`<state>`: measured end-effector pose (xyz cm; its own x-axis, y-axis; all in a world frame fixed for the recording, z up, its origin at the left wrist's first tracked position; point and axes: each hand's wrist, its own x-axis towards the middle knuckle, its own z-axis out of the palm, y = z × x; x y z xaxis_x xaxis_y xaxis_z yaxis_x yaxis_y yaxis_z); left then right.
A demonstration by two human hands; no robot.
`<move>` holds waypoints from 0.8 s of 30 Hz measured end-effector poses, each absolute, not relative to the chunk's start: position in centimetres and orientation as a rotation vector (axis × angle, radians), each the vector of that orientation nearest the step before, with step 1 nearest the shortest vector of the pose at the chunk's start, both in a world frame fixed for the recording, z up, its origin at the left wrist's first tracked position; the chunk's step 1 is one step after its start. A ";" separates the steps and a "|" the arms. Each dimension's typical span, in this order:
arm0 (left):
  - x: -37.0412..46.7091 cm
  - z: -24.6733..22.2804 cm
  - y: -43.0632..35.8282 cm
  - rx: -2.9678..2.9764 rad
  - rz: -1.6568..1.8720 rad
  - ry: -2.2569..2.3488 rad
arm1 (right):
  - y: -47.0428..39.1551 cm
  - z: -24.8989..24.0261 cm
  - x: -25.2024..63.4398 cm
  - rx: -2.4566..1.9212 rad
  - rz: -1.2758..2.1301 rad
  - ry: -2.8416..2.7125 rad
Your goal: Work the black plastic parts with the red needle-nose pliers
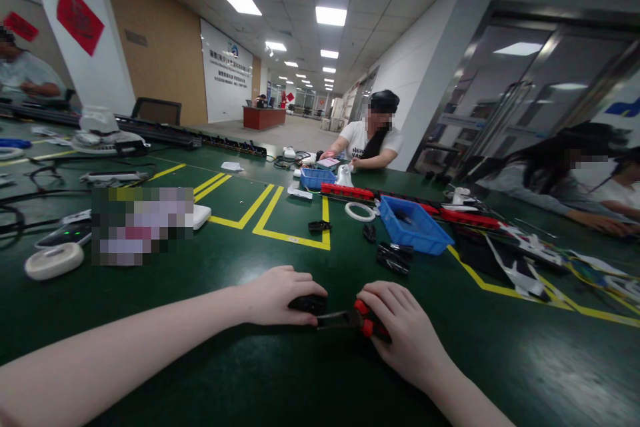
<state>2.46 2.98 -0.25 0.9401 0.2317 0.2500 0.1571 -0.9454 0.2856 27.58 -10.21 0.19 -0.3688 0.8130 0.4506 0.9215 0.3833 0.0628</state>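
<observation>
Over the near part of the green table, my left hand (pixel 283 295) is closed around a small black part (pixel 309 305), much of it hidden by my fingers. My right hand (pixel 403 323) grips a pair of pliers (pixel 363 317) by red and black handles. The metal jaws point left and meet the black part near my left fingertips; whether they bite on it I cannot tell. Beyond my hands lie black glossy pieces (pixel 395 257), a smaller black piece (pixel 369 233) and another dark piece (pixel 319 226) by the yellow tape.
A blue bin (pixel 417 230) stands ahead to the right, with a smaller blue bin (pixel 319 178) farther back. A white ring (pixel 360 211) lies between them. Red strips (pixel 470 218) run along the right. At left are a white oval object (pixel 54 261) and cables. A person (pixel 373 140) sits opposite.
</observation>
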 end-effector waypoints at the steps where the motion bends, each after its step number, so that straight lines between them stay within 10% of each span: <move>1: 2.5 -0.2 3.0 2.834 0.411 0.288 | -10.2 0.2 27.6 -1.505 -0.438 -2.299; 24: 2.5 -0.3 3.0 2.821 0.392 0.298 | -10.1 0.1 27.6 -1.554 -0.376 -2.264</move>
